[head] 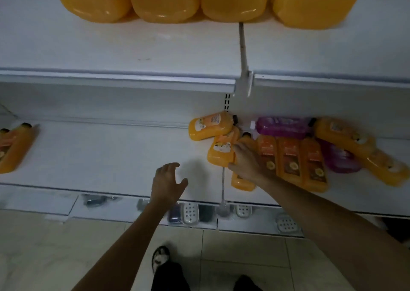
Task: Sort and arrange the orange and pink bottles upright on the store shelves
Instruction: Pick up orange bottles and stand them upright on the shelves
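Orange bottle (243, 183) lies beneath the right hand (246, 161) gripping it; left hand (168, 179) hovers spread.

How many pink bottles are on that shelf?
2. One translucent pink plastic bottle lies on its side at the back; the second pink bottle lies lower right, partly under an orange bottle. Others may be hidden.

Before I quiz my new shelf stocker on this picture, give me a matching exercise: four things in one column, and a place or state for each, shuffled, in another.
1. left hand
2. right hand
3. rear pink bottle
4. large orange bottles

A. on the upper shelf
B. lying on its side at the back of the lower shelf
C. open, holding nothing
D. touching a lying orange bottle

Pairs: 1-C, 2-D, 3-B, 4-A
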Motion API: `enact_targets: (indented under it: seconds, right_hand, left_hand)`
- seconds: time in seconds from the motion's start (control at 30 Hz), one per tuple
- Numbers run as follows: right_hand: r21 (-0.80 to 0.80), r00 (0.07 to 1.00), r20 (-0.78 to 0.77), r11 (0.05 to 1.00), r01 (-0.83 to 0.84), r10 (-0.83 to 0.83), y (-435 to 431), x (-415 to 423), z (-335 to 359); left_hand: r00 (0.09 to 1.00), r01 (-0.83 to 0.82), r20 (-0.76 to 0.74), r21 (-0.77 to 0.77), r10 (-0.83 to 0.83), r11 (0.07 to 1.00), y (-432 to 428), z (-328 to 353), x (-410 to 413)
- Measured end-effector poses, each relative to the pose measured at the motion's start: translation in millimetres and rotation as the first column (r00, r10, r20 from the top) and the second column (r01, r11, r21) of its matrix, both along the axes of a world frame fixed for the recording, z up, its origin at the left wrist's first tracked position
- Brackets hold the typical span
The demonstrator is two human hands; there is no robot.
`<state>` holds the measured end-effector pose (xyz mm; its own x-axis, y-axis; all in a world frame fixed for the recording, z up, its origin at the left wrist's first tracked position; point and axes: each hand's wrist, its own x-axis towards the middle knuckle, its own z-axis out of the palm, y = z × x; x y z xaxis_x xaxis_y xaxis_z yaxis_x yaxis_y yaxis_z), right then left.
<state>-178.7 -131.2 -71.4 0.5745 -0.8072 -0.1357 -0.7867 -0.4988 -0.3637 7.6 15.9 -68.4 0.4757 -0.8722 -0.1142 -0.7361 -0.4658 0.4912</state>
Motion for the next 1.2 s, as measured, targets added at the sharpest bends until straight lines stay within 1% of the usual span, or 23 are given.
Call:
enact_targets:
  seconds: [0.07,0.1,0.23,0.3,0.33,0.4,0.43,0.47,0.5,0.53,0.6,0.7,0.77,0.83,0.9,0.93,1.0,1.07,1.13,1.2]
  right_hand:
    - [-0.056,0.991,-0.13,0.998,-0.037,0.03,-15,16,-12]
    - [-0.055,0.984,-0.18,0.998,-0.029,0.019,-22,25,-17]
    - [-0.008,0.961,-0.277,1.0,-0.001,-0.001,-23,47,-34]
    - [-0.033,0.963,-0.27,0.999,-0.037,0.027,-12,44,-34]
    - [-0.081,0.965,-0.261,0.995,-0.061,0.038,-9,40,-36]
    - [-0.258,0.983,-0.182,0.963,-0.075,0.028,-3,35,-41]
    - [-0.288,0.987,-0.159,0.954,-0.079,0.033,-1,35,-41]
    - [-0.247,0.987,-0.152,0.965,-0.087,0.051,1,35,-41]
    - [-0.161,0.987,-0.152,0.984,-0.077,0.053,5,36,-41]
    - [-0.074,0.986,-0.163,0.996,-0.053,0.04,9,38,-40]
    - [-0.019,0.99,-0.14,1.0,0.001,-0.004,14,41,-36]
    - [0.006,0.997,-0.063,0.999,0.039,-0.038,20,44,-26]
    - [0.029,0.998,-0.036,0.998,0.062,-0.061,23,46,-23]
    - [0.029,0.993,-0.011,0.993,0.114,-0.113,28,48,-23]
    - [0.007,0.981,0.022,0.981,0.192,-0.192,36,52,-26]
    - [-0.015,0.974,0.005,0.974,0.224,-0.224,39,55,-26]
    - [-0.034,0.949,-0.078,0.952,0.305,-0.307,42,67,-24]
    - [0.043,0.882,-0.117,0.885,0.463,-0.456,40,81,-20]
    - [0.125,0.812,-0.109,0.803,0.583,-0.573,37,92,-22]
    - [0.15,0.767,-0.093,0.752,0.641,-0.635,40,98,-27]
  left_hand:
    - [0.995,0.081,0.066,-0.026,-0.079,0.996,-27,-5,18]
    - [0.99,0.121,0.081,-0.038,-0.118,0.992,-41,-6,26]
    - [0.955,0.262,0.157,-0.045,-0.252,0.964,-92,-12,51]
    - [0.921,0.336,0.218,-0.023,-0.323,0.942,-117,-15,57]
    - [0.895,0.384,0.242,0.006,-0.374,0.923,-132,-19,57]
    - [0.824,0.498,0.254,0.102,-0.507,0.861,-157,-23,54]
    - [0.786,0.545,0.246,0.155,-0.567,0.824,-164,-25,52]
    - [0.758,0.573,0.242,0.197,-0.606,0.795,-167,-29,49]
    - [0.744,0.579,0.249,0.223,-0.62,0.784,-165,-33,46]
    - [0.749,0.564,0.259,0.233,-0.609,0.792,-160,-37,44]
    - [0.793,0.505,0.263,0.219,-0.549,0.835,-145,-43,41]
    - [0.834,0.419,0.296,0.207,-0.465,0.884,-122,-39,40]
    - [0.846,0.347,0.354,0.203,-0.399,0.916,-107,-34,42]
    - [0.831,0.273,0.42,0.264,-0.365,0.925,-89,-29,46]
    - [0.837,0.216,0.422,0.33,-0.348,0.919,-67,-30,47]
    - [0.844,0.203,0.414,0.341,-0.341,0.918,-56,-33,46]
    - [0.882,0.19,0.361,0.317,-0.303,0.929,-41,-38,46]
    - [0.955,0.142,0.209,0.298,-0.209,0.944,-37,-41,49]
    - [0.992,0.09,0.048,0.343,-0.114,0.935,-37,-41,52]
    - [0.995,0.089,0.002,0.417,-0.099,0.905,-35,-44,55]
